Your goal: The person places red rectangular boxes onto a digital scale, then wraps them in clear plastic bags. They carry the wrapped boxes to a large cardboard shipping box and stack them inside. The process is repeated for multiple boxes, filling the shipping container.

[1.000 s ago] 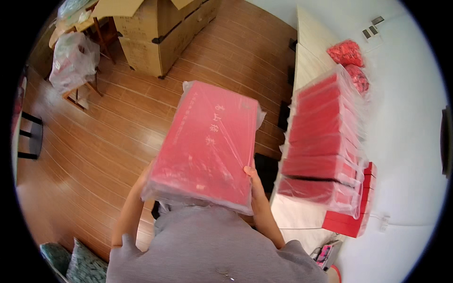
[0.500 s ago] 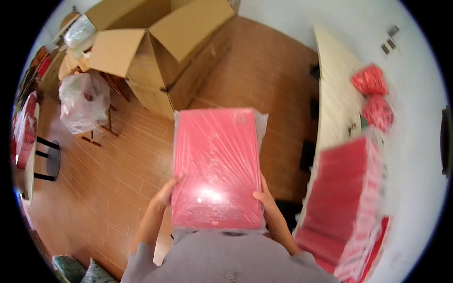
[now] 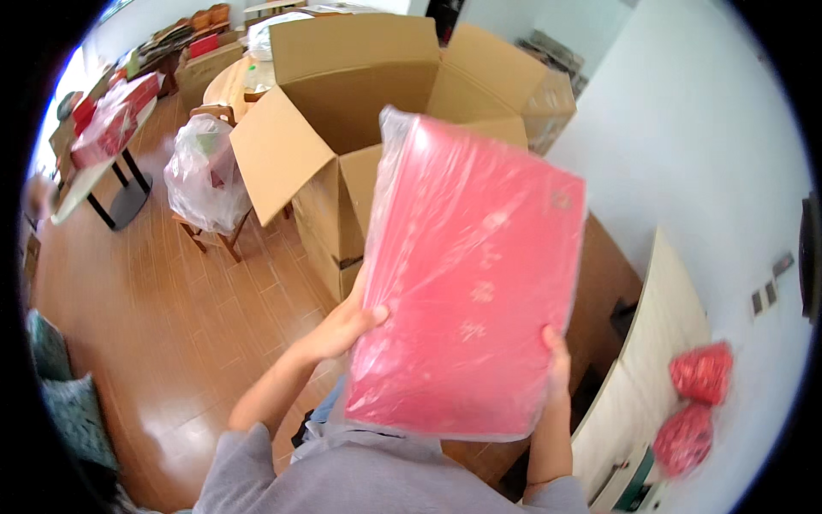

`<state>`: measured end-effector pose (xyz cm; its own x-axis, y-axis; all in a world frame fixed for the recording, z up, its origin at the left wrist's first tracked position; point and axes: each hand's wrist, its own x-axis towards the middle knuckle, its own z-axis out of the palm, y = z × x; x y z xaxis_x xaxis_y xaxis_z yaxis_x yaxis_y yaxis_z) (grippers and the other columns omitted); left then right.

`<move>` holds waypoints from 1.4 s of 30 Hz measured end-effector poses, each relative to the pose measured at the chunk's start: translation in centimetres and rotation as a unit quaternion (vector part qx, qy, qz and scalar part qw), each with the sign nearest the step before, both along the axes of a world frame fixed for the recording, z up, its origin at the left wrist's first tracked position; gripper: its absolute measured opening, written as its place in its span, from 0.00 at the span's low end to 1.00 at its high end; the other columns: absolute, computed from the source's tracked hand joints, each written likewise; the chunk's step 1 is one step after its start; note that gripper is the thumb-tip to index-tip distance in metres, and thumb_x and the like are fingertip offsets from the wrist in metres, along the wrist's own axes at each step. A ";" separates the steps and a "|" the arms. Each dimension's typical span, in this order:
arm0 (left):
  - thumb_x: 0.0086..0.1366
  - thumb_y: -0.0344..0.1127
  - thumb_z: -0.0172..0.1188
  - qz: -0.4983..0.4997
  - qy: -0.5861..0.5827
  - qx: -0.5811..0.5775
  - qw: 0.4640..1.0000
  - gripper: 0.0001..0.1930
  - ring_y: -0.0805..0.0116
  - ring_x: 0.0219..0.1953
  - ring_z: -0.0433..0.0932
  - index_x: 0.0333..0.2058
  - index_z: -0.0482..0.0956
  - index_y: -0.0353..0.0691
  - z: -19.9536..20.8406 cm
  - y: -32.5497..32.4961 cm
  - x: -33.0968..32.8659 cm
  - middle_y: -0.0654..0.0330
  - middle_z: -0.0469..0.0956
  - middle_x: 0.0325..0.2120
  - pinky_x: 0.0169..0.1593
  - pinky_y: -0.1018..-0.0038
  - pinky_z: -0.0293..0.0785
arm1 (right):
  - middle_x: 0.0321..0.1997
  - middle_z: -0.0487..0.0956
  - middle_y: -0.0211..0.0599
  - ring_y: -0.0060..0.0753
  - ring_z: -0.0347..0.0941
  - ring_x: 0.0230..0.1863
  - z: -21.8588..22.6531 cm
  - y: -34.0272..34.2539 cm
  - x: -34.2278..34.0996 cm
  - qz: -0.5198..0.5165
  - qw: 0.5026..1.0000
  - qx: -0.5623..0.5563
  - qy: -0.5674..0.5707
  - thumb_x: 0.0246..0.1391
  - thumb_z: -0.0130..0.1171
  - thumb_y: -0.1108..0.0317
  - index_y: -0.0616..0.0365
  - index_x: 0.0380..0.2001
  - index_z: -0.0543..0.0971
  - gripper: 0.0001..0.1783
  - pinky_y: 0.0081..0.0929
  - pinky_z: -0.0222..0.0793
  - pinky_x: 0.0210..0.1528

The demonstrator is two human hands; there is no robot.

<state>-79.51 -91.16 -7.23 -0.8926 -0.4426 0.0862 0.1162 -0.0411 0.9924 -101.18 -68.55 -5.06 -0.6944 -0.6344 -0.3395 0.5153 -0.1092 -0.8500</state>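
A large flat red box (image 3: 467, 283) wrapped in clear plastic is held up in front of my chest, tilted with its far end leaning left. My left hand (image 3: 355, 321) grips its left edge, the thumb lying over the top face. On the opposite edge my right hand (image 3: 556, 360) is closed, thumb on top and the other fingers hidden beneath. Beyond the red box stands a big cardboard carton (image 3: 321, 227) with its top flaps spread open. The red box overlaps the carton's near side in view, and the carton's bottom is hidden.
At left, a chair (image 3: 224, 240) carries a clear plastic bag (image 3: 205, 171). Farther left, red packages (image 3: 111, 128) lie on a table (image 3: 81, 195). Along the right wall runs a pale table (image 3: 638, 360) bearing two red bundles (image 3: 702, 373). Green cushions (image 3: 77, 411) sit at lower left.
My view has turned toward the carton, away from the stacked red boxes on the right-hand table. The held red box has risen closer and tilted, still between both hands.
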 end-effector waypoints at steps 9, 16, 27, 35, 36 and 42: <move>0.70 0.58 0.39 -0.078 0.137 -0.105 0.982 0.37 0.55 0.68 0.49 0.66 0.44 0.37 2.8 -18.8 -19.0 0.48 0.51 0.65 0.67 0.58 0.46 | 0.58 0.69 0.45 0.39 0.67 0.57 17.6 -19.6 -17.0 0.044 0.895 -0.042 0.442 0.44 0.64 0.56 0.67 0.60 0.62 0.43 0.32 0.60 0.60; 0.61 0.60 0.51 0.399 -0.146 -0.594 0.683 0.32 0.54 0.44 0.77 0.52 0.71 0.37 -2.8 -30.4 -19.8 0.48 0.77 0.38 0.49 0.63 0.72 | 0.56 0.69 0.47 0.41 0.66 0.56 24.2 -44.2 -21.0 0.220 0.620 -0.023 0.753 0.39 0.69 0.52 0.60 0.62 0.63 0.47 0.35 0.59 0.59; 0.52 0.65 0.58 0.251 -0.430 -0.392 0.774 0.26 0.62 0.24 0.79 0.24 0.81 0.45 -5.9 -30.3 -20.3 0.60 0.77 0.17 0.26 0.70 0.73 | 0.43 0.66 0.48 0.47 0.62 0.47 -5.3 -79.2 -27.3 0.473 0.252 -0.079 0.841 0.30 0.68 0.49 0.42 0.61 0.67 0.48 0.38 0.58 0.48; 0.49 0.59 0.62 0.272 -0.463 -0.346 0.769 0.20 0.74 0.27 0.78 0.29 0.81 0.49 0.8 -25.6 -26.0 0.72 0.78 0.22 0.29 0.77 0.72 | 0.44 0.66 0.46 0.47 0.61 0.47 -18.1 -87.4 -30.5 0.572 0.261 -0.178 0.757 0.27 0.70 0.56 0.43 0.62 0.66 0.50 0.38 0.57 0.49; 0.49 0.59 0.62 0.268 -0.468 -0.339 0.771 0.20 0.74 0.27 0.78 0.29 0.81 0.49 1.6 -25.3 -27.2 0.72 0.78 0.23 0.29 0.77 0.72 | 0.45 0.66 0.48 0.49 0.62 0.48 -19.4 -88.2 -31.5 0.559 0.287 -0.217 0.747 0.27 0.70 0.59 0.43 0.62 0.66 0.50 0.39 0.57 0.51; 0.44 0.57 0.63 0.231 -0.484 -0.329 0.777 0.21 0.78 0.27 0.77 0.32 0.81 0.50 5.3 -25.7 -28.5 0.75 0.79 0.27 0.28 0.80 0.72 | 0.59 0.63 0.53 0.55 0.60 0.58 -25.0 -90.1 -30.6 0.512 0.318 -0.204 0.771 0.35 0.71 0.55 0.39 0.61 0.67 0.44 0.47 0.57 0.60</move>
